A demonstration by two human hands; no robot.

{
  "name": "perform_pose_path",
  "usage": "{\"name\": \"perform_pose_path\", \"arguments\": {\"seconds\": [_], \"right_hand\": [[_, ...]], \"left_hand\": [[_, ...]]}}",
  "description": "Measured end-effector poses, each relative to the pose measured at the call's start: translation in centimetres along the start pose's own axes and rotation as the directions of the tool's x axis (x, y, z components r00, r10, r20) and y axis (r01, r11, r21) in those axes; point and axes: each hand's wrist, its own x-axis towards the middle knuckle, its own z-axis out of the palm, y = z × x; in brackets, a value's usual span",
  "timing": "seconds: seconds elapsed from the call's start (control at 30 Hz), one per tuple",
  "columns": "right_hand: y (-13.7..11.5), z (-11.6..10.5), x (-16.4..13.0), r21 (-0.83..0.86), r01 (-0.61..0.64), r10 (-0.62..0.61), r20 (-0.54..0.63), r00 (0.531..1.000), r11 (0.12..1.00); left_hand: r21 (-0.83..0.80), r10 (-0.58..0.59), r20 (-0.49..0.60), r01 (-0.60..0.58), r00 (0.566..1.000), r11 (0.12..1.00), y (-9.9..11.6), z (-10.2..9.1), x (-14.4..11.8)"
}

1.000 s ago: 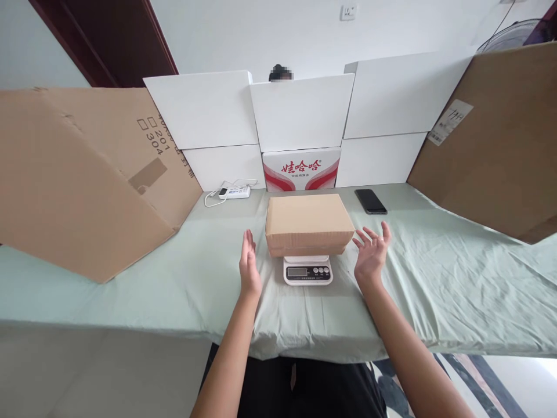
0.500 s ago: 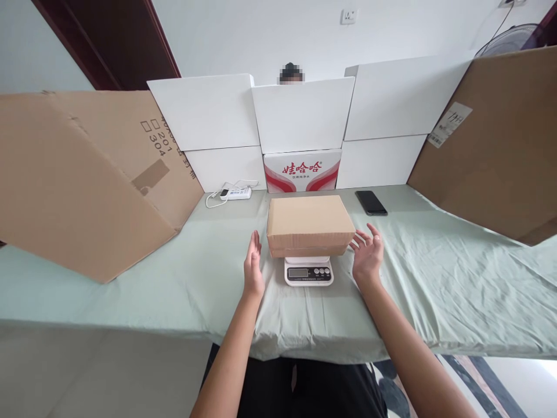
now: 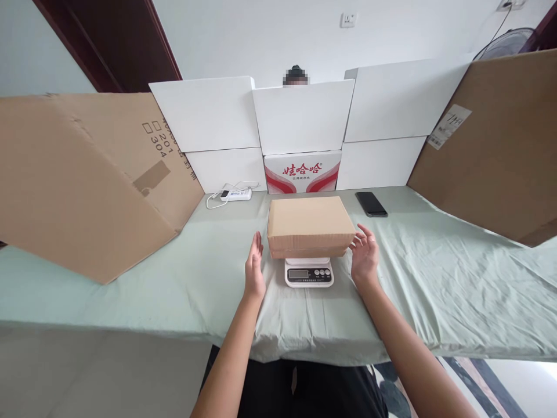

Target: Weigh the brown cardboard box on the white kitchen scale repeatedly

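Observation:
A closed brown cardboard box [image 3: 311, 223] rests on a white kitchen scale [image 3: 309, 277], covering its platform. The scale's display and round buttons show below the box's front edge; the display looks blank. My left hand [image 3: 255, 270] stands upright just left of the box, fingers stretched out, apart from it and holding nothing. On the other side, my right hand [image 3: 364, 255] is open with its fingers spread and slightly curled. Its fingertips are right at the box's right side; whether they touch it I cannot tell.
Behind the box, white boxes [image 3: 303, 119] form a wall, with a person's head [image 3: 295, 75] beyond. Large cardboard panels flank the table at left [image 3: 87, 186] and right [image 3: 496, 151]. A black phone [image 3: 371, 204] and a white power strip [image 3: 235, 194] with its cable lie near the back.
My right hand has shifted slightly left, nearer the box, and its fingers curl a little more. The left hand is almost unchanged. The box and scale stay in place.

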Motion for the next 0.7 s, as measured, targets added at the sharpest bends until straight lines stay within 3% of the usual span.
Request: {"name": "perform_pose_path", "arguments": {"seconds": [0.13,0.27,0.43,0.57,0.7], "right_hand": [[0.5,-0.4,-0.4,-0.133,0.087,-0.080,0.059,0.995,0.987],[0.5,-1.0,-1.4,-0.325,0.224,-0.153,0.229,0.961,0.919],[0.4,-1.5,-2.3,-0.368,0.257,-0.116,0.363,0.924,0.893],[-1.4,-1.0,-2.5,-0.300,0.233,-0.093,0.416,0.905,0.925],[-4.4,1.9,-0.7,-0.221,0.311,-0.189,0.445,0.875,0.924]], "left_hand": [[0.032,-0.017,0.037,0.016,0.999,0.999,0.2,-0.1,-0.2],[0.067,-0.036,0.072,0.032,0.997,0.997,0.4,0.1,-0.4],[0.109,-0.035,0.159,0.017,0.987,0.994,1.3,0.9,-0.7],[0.111,-0.012,0.303,-0.023,0.953,0.994,4.4,1.3,-0.3],[0.067,0.045,0.335,-0.071,0.941,0.995,7.8,2.0,3.6]]}}
